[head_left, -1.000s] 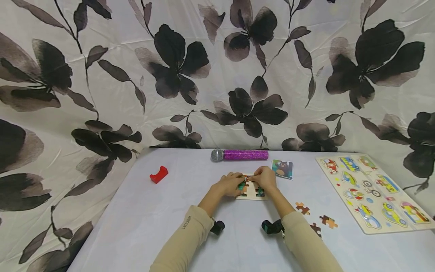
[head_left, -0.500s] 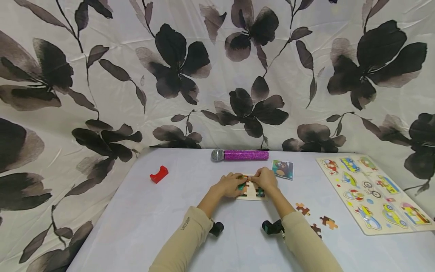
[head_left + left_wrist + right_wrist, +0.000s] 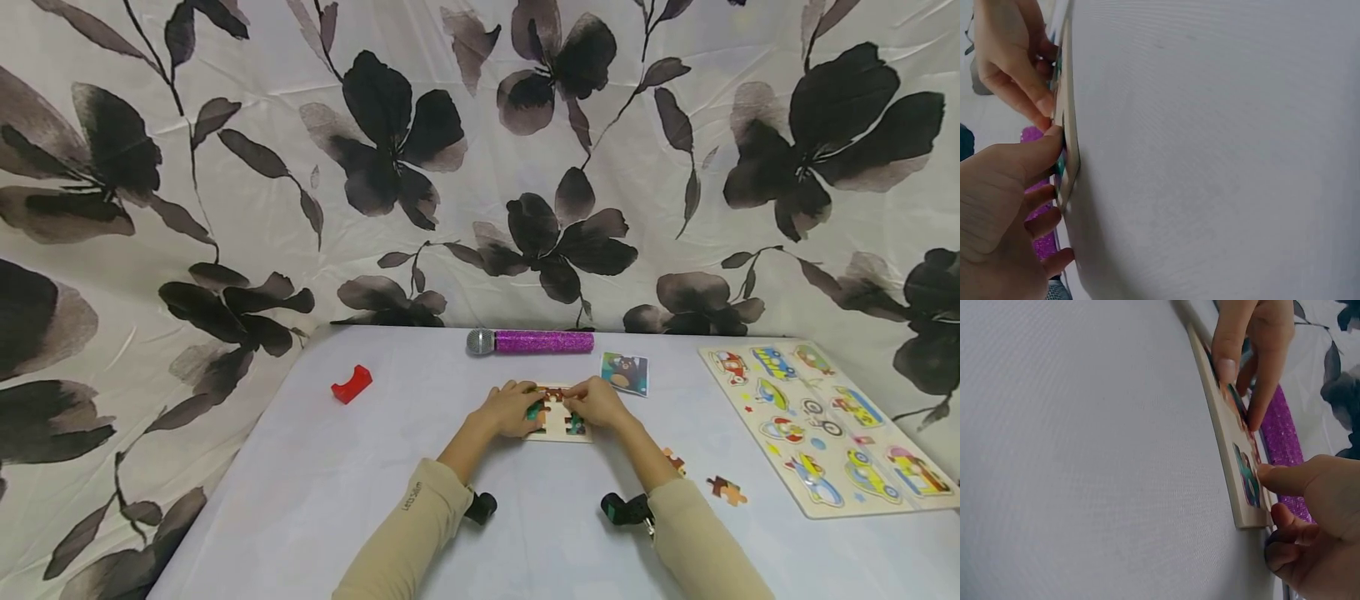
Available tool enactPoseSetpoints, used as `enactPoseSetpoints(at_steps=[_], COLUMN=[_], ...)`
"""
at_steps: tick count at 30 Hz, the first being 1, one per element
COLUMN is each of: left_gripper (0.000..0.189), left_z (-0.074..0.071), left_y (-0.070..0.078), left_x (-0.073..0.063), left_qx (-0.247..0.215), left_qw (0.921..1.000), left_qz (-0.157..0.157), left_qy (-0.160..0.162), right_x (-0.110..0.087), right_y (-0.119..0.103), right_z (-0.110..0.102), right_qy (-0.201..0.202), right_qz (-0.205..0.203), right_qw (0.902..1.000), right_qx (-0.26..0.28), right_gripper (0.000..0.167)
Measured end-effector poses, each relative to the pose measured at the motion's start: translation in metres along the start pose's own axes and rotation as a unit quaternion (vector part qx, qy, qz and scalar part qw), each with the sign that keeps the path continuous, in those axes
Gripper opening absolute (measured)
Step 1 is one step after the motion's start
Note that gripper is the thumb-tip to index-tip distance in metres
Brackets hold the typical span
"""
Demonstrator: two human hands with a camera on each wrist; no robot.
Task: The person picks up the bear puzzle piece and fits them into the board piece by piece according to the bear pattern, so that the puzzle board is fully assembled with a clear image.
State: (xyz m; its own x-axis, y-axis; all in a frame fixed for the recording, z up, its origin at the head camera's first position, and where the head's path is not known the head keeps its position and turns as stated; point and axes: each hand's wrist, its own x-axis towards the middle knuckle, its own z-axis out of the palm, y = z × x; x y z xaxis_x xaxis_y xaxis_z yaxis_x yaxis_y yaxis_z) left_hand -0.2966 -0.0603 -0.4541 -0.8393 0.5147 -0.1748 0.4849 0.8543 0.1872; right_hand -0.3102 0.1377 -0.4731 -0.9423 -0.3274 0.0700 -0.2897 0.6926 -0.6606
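Note:
A small wooden jigsaw puzzle board lies on the table between the hands, partly filled with coloured pieces, its pale centre bare. My left hand rests on its left side; in the left wrist view the thumb presses on the board and the other fingers spread along it. My right hand touches the upper right part. In the right wrist view its thumb lies on the pieces and its other fingers bend beside the board's edge. Brown pieces sit along the top row.
Loose jigsaw pieces lie at the right, one partly behind the right forearm. A bear picture card and a purple microphone are behind the board. A vehicle puzzle board stands far right; a red curved block lies left.
My right hand has shifted right and slightly down from the middle of the top row, uncovering brown pieces there. My left hand stays almost still on the board.

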Motion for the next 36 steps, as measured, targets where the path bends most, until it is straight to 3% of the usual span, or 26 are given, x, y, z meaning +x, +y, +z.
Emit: enactPoseSetpoints(at_steps=[9,13,17,21,26,32,36], left_gripper=[0.062,0.058,0.053,0.053,0.054,0.054,0.053], left_z=[0.007,0.005,0.004,0.005,0.006,0.004,0.003], left_y=[-0.005,-0.005,-0.003,-0.003,-0.003,-0.002,-0.001], left_x=[0.001,-0.001,-0.001,0.000,0.001,0.000,-0.001], left_qx=[-0.018,-0.019,-0.018,-0.017,-0.015,-0.021,-0.027], left_qw=[0.9995,0.9997,0.9998,0.9999,0.9999,0.9998,0.9996], left_qz=[-0.005,-0.002,0.000,-0.002,-0.005,-0.001,-0.002], left_qy=[0.027,0.017,0.003,-0.001,-0.003,-0.001,-0.005], right_x=[-0.002,-0.006,-0.021,-0.045,-0.082,-0.116,-0.129], right_y=[0.008,0.014,0.020,0.028,0.032,0.037,0.044], right_z=[-0.003,-0.009,-0.020,-0.036,-0.059,-0.078,-0.082], right_qy=[-0.020,-0.021,0.006,0.021,-0.023,-0.060,-0.075], right_qz=[-0.054,-0.022,0.027,0.037,0.046,0.093,0.121], right_qw=[0.9981,0.9936,0.9803,0.9891,0.9978,0.9931,0.9884], right_qx=[0.022,0.109,0.195,0.141,0.042,-0.038,-0.052], right_gripper=[0.029,0.043,0.049,0.044,0.046,0.059,0.060])
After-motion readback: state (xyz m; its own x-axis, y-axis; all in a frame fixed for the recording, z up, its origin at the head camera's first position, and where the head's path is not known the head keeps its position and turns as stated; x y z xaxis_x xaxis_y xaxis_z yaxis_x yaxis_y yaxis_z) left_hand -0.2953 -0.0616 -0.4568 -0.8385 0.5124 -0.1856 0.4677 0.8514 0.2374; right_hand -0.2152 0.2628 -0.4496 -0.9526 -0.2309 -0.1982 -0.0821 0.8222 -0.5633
